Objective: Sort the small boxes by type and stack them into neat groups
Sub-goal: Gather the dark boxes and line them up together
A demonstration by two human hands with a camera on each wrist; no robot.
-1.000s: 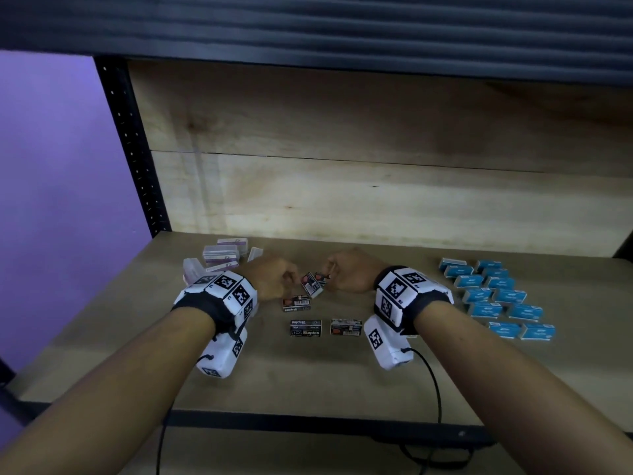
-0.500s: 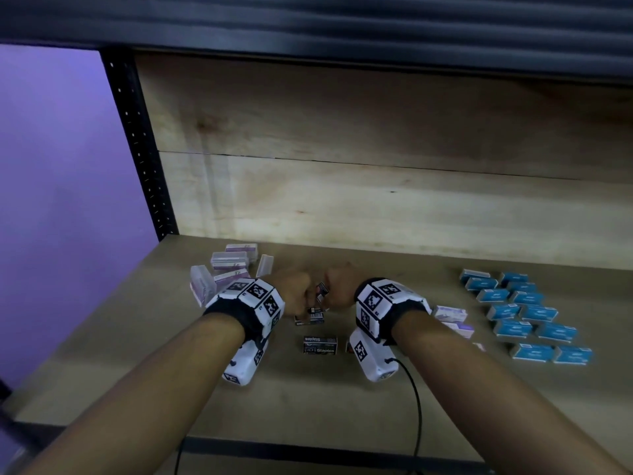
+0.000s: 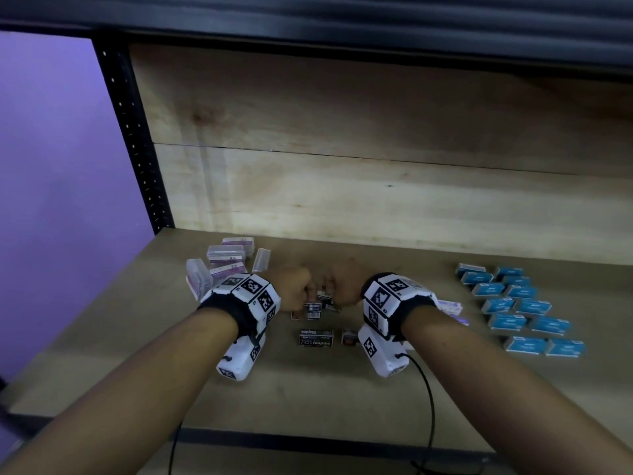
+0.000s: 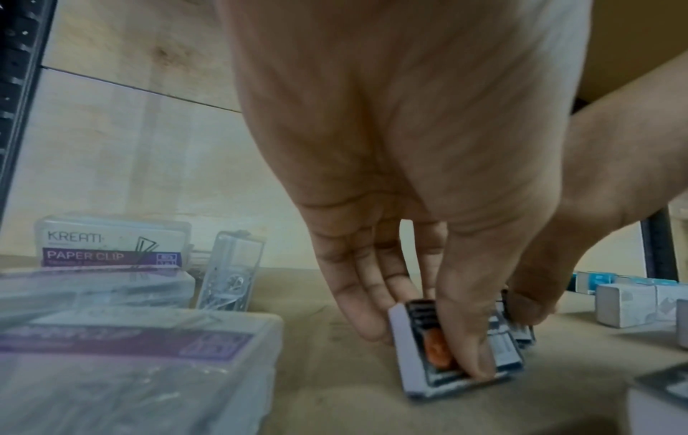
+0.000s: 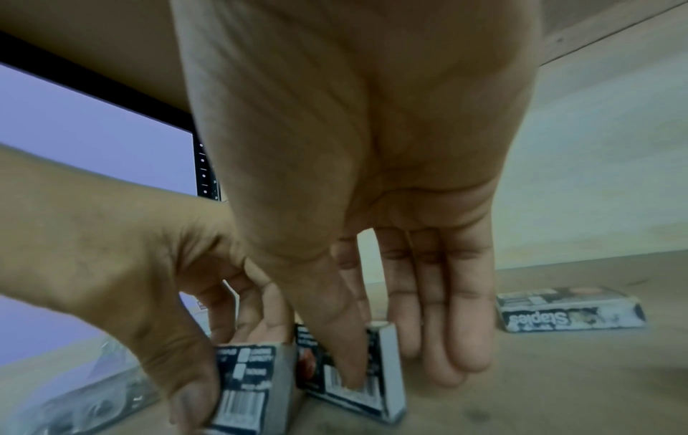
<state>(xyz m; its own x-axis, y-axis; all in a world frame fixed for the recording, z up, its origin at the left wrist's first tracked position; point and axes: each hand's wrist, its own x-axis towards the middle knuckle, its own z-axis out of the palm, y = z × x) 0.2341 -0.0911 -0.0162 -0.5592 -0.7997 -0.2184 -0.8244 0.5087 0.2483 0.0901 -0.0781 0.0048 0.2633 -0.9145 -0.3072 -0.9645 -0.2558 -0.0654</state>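
Pinching one small black-and-white staple box (image 4: 428, 350) apiece, left hand (image 3: 297, 289) & right hand (image 3: 343, 282) meet mid wooden shelf (image 3: 318, 399), edges down, probably to square them into one stack; blue boxes (image 3: 520, 308) sit sorted at right, clear paper-clip cases (image 3: 224, 260) at left.

On the bench (image 3: 308, 399), the paper clip boxes (image 3: 226, 255) lie piled at the rear left, just behind the left hand (image 3: 296, 289). The two hands meet at the middle, the right hand (image 3: 344, 281) beside the left, each holding a staple box (image 3: 313, 308) on edge against the bench. In front of them lies a flat staples box (image 3: 315, 337), with another box (image 3: 349, 337) just to its right. The rows of small boxes (image 3: 520, 310) lie well apart at the right.
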